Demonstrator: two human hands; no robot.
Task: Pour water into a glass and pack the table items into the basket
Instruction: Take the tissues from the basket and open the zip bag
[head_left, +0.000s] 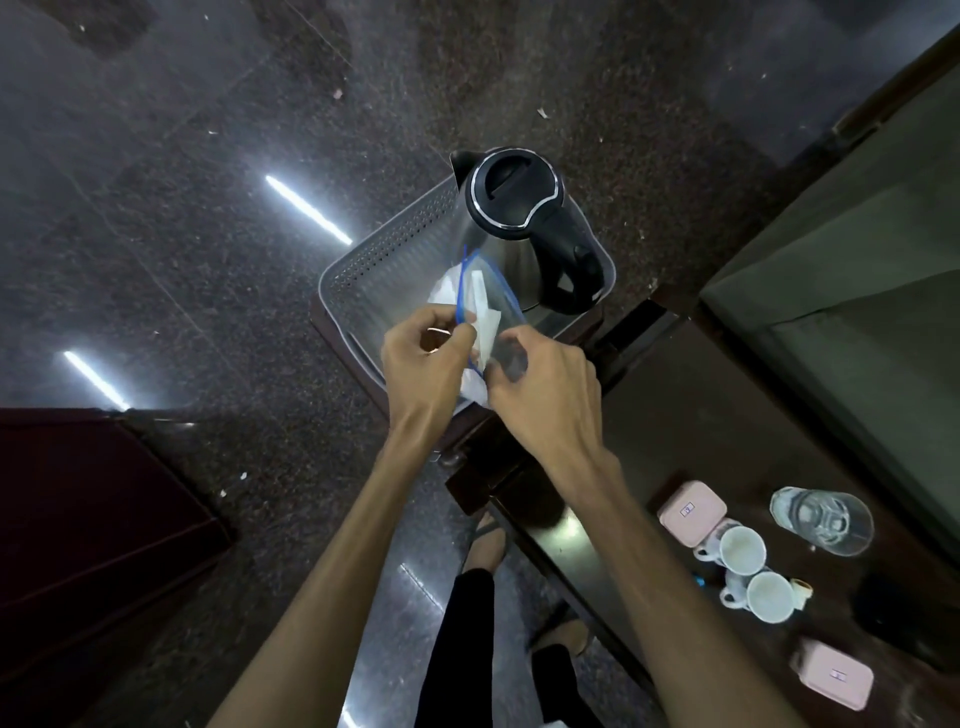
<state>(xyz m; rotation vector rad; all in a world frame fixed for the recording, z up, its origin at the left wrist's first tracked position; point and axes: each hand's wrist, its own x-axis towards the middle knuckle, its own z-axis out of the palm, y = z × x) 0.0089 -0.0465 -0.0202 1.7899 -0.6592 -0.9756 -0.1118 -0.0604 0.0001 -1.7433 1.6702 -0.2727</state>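
Note:
A grey perforated basket (387, 249) sits on a dark stool, and a steel kettle with a black lid (514, 195) stands in its far right corner. Both hands hold a clear zip bag with a blue seal (488, 301) over the basket; white packets show inside it. My left hand (426, 358) pinches the bag's blue edge. My right hand (545, 387) grips the bag's near side. A glass with water (823, 519) stands on the dark table at the right.
On the dark table (675, 426) stand two white cups (743, 551) (769, 597) and two pink boxes (691, 512) (834, 675). A dark red seat (88, 519) is at the left. The granite floor surrounds the stool. My legs and sandals are below.

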